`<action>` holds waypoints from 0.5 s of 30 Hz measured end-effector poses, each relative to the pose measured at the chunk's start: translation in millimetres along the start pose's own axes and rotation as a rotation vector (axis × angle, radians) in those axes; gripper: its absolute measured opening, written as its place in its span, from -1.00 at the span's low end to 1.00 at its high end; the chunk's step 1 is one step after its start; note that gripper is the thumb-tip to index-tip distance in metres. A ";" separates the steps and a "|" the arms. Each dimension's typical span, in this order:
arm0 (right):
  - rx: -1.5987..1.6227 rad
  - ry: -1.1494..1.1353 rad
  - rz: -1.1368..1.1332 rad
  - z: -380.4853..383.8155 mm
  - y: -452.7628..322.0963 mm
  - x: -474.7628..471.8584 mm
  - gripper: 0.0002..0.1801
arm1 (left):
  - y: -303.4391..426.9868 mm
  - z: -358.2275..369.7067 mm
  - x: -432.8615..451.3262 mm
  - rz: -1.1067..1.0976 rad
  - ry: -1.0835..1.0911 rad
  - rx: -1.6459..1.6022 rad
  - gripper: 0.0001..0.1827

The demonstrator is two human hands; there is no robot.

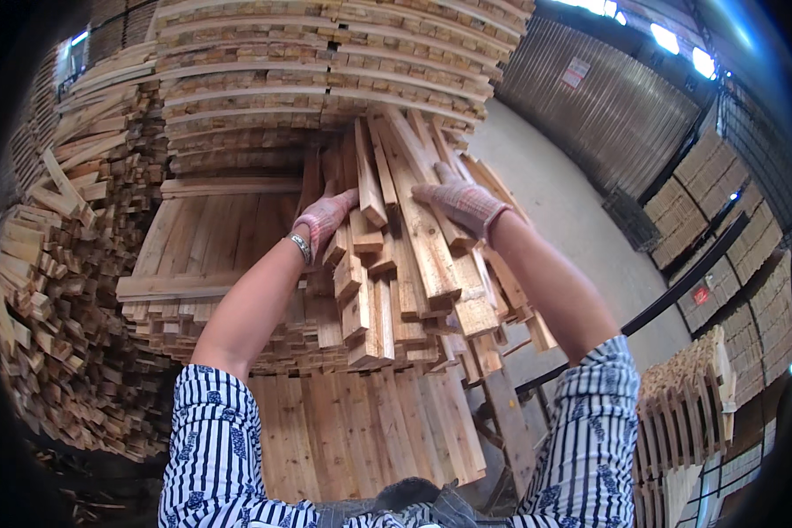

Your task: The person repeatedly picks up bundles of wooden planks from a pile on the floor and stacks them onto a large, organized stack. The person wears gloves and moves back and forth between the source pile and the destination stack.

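Note:
A loose heap of sawn wooden strips [419, 231] lies before me on a stack of layered boards, their cut ends pointing towards me. My left hand [327, 218], in a pink and white knitted glove, is at the heap's left side, its fingers against a strip; its grip is partly hidden. My right hand [462, 198], gloved alike, rests over the strips on the right with its fingers spread. Between the hands lie several strips, some overlapping at slight angles. Below the heap, a row of flat boards [363, 429] lies side by side near my body.
Behind the heap rises a tall layered stack of wood [251, 92]. A large pile of short offcuts [72, 330] stands at left. Further stacks [713, 178] and a corrugated-looking stack [594, 99] stand right, across a concrete floor [567, 198]. A dark metal bar [686, 274] slants there.

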State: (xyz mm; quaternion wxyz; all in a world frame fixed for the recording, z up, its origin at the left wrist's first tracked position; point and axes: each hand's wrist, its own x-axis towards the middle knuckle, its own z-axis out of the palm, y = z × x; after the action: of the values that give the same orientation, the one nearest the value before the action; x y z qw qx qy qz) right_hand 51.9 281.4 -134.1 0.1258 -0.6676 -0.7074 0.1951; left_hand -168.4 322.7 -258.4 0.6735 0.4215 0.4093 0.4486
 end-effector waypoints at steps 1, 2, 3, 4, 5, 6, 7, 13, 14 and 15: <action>-0.021 0.017 -0.027 2.0 -5.6 1.1 0.00 | -2.5 -6.3 6.7 0.100 0.099 0.095 -0.20; -0.026 0.018 -0.053 0.3 -9.6 8.8 -0.02 | 3.6 -17.9 14.8 0.175 0.217 0.413 -0.19; -0.028 0.015 -0.057 -4.2 -11.0 10.4 -0.04 | 6.7 -22.5 25.7 0.213 0.347 0.727 -0.18; -0.129 0.032 0.027 -7.6 -12.7 13.4 -0.07 | 18.2 -8.4 8.5 0.261 0.442 0.925 -0.16; -0.026 0.045 0.022 -8.0 -5.2 8.8 -0.08 | 22.2 1.9 -2.5 0.311 0.538 1.121 -0.15; 0.079 0.072 -0.005 -12.6 -5.4 5.9 -0.09 | 25.1 -6.1 -7.7 0.373 0.217 0.676 -0.13; 0.206 0.082 -0.057 -9.5 -14.0 4.9 -0.10 | 12.1 -23.4 -0.8 0.450 0.049 0.305 -0.33; -0.186 0.117 -0.095 -11.3 -40.6 -46.6 -0.25 | -18.0 -33.4 -21.6 0.175 -0.094 0.739 -0.08; -0.223 0.273 -0.083 -13.0 -33.3 -59.4 -0.25 | -8.7 -13.6 -44.3 0.178 -0.134 0.551 -0.13; -0.255 0.426 -0.072 -15.8 -25.4 -74.1 -0.26 | 0.7 6.7 -73.3 0.173 -0.172 0.368 -0.19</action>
State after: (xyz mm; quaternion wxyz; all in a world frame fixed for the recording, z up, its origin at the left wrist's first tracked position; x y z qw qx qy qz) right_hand 41.7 208.7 -102.6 0.1934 -0.6785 -0.7073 -0.0455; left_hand -181.5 251.9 -242.9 0.5766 0.6075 0.3876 0.3850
